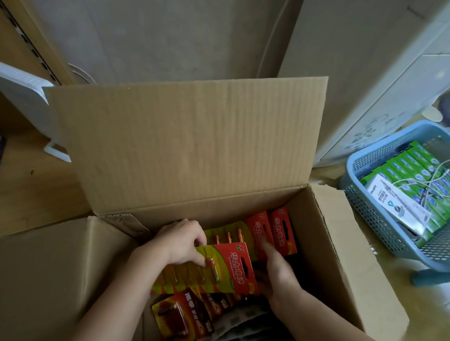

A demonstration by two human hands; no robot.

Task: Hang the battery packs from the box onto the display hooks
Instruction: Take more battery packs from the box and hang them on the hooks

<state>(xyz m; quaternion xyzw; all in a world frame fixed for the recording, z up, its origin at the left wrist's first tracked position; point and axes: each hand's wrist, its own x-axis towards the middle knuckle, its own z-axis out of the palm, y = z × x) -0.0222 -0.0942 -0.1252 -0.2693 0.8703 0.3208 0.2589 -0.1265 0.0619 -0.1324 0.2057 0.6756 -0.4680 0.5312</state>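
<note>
Cardboard fills most of the shot: a big open box (347, 249) sits on a pale wood-look worktop (26, 185), its long flap (182, 145) standing up in the middle of the frame. Behind it is a plain grey wall (150, 14). At upper left there's a white gadget on a stand (21, 90), and at right a blue mesh basket (355, 165) full of green cartons (419, 171) with a white cable (435, 183) tangled on top.

Down in the box, lower centre, the person's left hand (182, 242) has its fingers curled over the top left edge of a battery pack (226, 271). It's a red and yellow-green card with a hang slot and a row of cells under a blister. More red packs (276, 229) stand upright at the back of the box.

The right hand (280, 275) lies along the pack's right edge, fingers pointing into the box. The thumb is tucked behind the card, so there's no telling if it's actually gripping. The darker packs (183, 319) and grey trays (234, 331) at the bottom are in shadow and partly cut off, and their print is unreadable.
</note>
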